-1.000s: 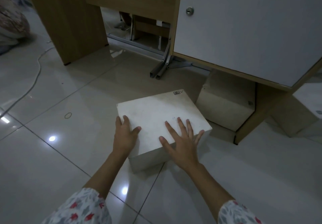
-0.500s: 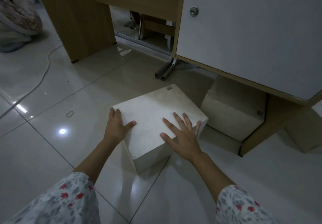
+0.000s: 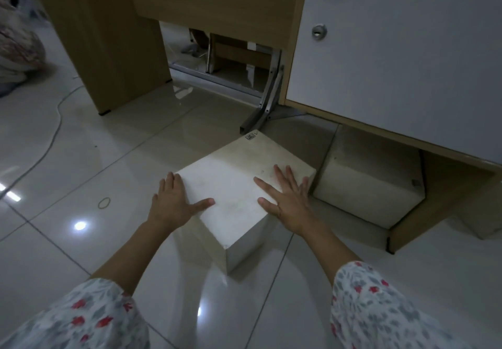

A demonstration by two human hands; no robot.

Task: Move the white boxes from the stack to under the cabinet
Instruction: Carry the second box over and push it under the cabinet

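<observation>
A white box [image 3: 239, 183] sits on the tiled floor in front of the cabinet [image 3: 394, 58], turned at an angle with a small label at its far corner. My left hand [image 3: 173, 202] grips its left edge, thumb on the top face. My right hand [image 3: 285, 199] lies flat on the top near the right edge, fingers spread. A second white box [image 3: 364, 183] rests under the cabinet, its left face close to the first box.
A wooden desk panel [image 3: 100, 36] stands at the left. Metal legs [image 3: 266, 104] cross the gap under the desk. A white cable [image 3: 51, 134] and a rubber band [image 3: 104, 202] lie on the floor at left. The cabinet's side board [image 3: 423, 221] bounds the space at right.
The box has turned and slid forward toward the gap under the cabinet, with both hands staying on it. The camera has moved closer and lower.
</observation>
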